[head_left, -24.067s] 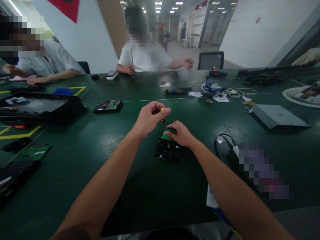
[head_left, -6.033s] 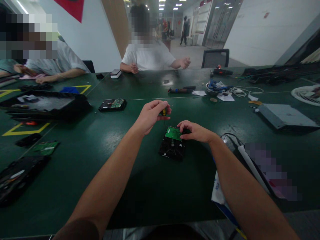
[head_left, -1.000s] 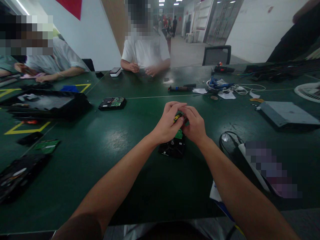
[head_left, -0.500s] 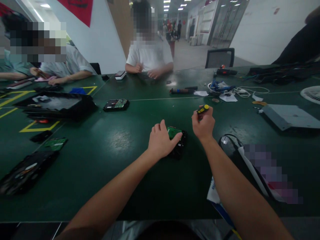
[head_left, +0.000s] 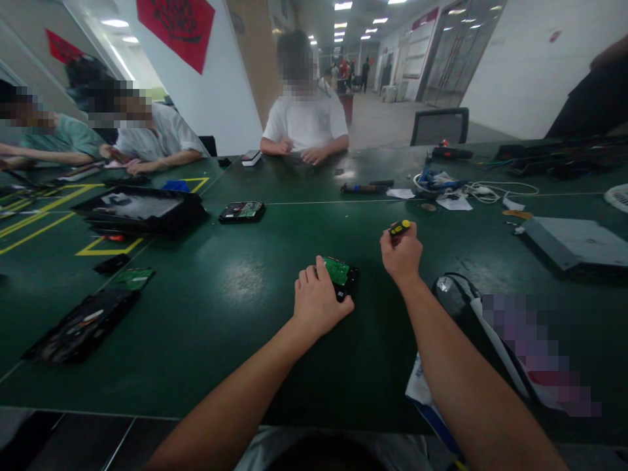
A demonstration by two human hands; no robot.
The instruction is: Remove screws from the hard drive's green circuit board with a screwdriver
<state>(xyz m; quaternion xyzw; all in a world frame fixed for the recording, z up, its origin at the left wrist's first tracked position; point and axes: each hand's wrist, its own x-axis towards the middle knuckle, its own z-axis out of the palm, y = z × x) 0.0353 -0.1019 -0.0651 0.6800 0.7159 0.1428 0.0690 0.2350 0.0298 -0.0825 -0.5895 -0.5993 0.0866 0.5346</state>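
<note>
A hard drive [head_left: 347, 280] with a green circuit board facing up is on the table in front of me. My left hand [head_left: 318, 297] grips it from the left, fingers along its far left side and thumb at its near right corner. Part of the drive is hidden under that hand. To the right, raised over the table and apart from the drive, my right hand [head_left: 403, 254] is closed round a screwdriver [head_left: 400, 227] with a black and yellow handle. The screwdriver's shaft cannot be made out.
A second hard drive [head_left: 241, 211] lies farther off. To the left are a black tray [head_left: 140, 208] and a dark opened device [head_left: 86, 324]. A grey metal box [head_left: 581, 245] and a packaged pouch [head_left: 456, 301] are on the right. A person [head_left: 307, 121] sits opposite.
My left thumb has moved off the circuit board to the drive's near edge, so more green board shows. The screwdriver stays in my right hand. The whole view has shifted slightly.
</note>
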